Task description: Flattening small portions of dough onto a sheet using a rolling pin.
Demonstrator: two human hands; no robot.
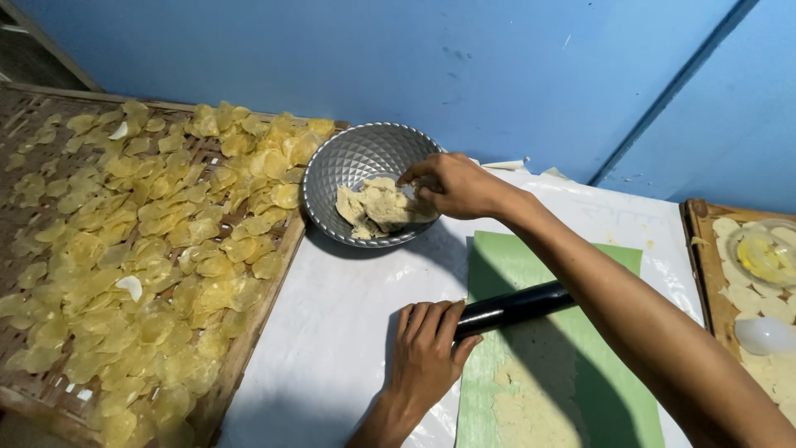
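Note:
My right hand [452,184] reaches into a grey faceted metal bowl [348,158] and pinches a lump of pale beige dough [377,206] lying inside it. My left hand [424,353] rests palm down on the end of a black rolling pin [514,307], which lies across a green plastic sheet [506,261]. A thin rolled layer of dough [526,398] covers the near part of that green sheet, under the pin.
A woven bamboo tray [16,191] on the left is covered with several thin yellow translucent dough discs [149,249]. White plastic [332,332] covers the work surface. At the right a wooden tray [705,265] holds pale discs, a small glass bowl [763,253] and a white egg-like object [763,334]. Blue wall behind.

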